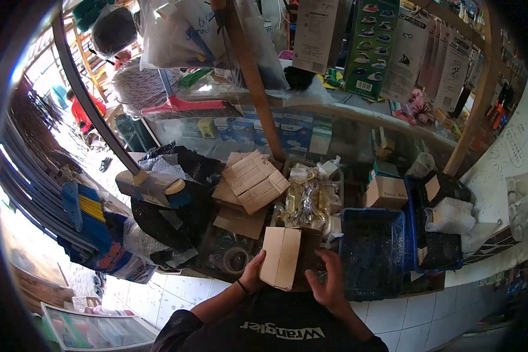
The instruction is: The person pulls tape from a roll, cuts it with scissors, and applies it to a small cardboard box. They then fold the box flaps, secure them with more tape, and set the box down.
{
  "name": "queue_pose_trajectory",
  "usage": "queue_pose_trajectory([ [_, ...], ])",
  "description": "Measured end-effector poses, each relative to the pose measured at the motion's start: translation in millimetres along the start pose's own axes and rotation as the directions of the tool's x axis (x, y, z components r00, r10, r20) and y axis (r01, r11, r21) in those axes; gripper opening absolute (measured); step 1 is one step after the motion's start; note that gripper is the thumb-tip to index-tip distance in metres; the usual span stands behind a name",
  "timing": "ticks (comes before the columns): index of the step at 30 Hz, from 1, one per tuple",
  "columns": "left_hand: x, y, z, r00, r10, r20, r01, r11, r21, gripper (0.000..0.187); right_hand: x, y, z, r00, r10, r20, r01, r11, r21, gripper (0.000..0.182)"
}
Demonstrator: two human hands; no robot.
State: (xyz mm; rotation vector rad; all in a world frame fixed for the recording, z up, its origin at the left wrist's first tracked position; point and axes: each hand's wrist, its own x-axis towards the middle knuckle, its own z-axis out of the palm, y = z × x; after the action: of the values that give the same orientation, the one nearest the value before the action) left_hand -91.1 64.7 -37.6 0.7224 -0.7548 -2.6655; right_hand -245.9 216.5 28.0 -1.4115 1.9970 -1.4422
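Note:
A small brown cardboard box (280,258) is held upright in front of my chest, its taped seam running down the side that faces me. My left hand (252,273) grips its left side, the thumb against the cardboard. To the right of the box, my right hand (328,280) is raised with thumb and fingers apart, holding nothing. Just beyond the box lie clear-bagged shiny metal and gold-coloured parts (306,202). Flattened cardboard (255,180) rests to their left. Below that sits a roll of tape (236,260).
A blue plastic basket (402,249) stands at my right, beside a second blue basket (413,217) holding wrapped items. Behind them is another cardboard box (387,192). A wooden post (255,82) rises before the glass display case. A pink broom head (188,107) hangs there.

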Motion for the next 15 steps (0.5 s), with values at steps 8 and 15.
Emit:
queue_pose_trajectory([
  [8,-20.0,-10.2,-5.1,0.996,-0.083,0.037,0.085,0.995,-0.057,0.056,15.0,-17.4,-12.3,0.945,-0.202,0.258,0.271,0.926,-0.265,0.111],
  [15,-36.8,-11.1,-9.3,0.995,-0.085,0.043,0.091,0.979,-0.185,0.056,23.7,-22.1,-11.1,0.876,-0.206,0.437,0.304,0.938,-0.167,0.108],
])
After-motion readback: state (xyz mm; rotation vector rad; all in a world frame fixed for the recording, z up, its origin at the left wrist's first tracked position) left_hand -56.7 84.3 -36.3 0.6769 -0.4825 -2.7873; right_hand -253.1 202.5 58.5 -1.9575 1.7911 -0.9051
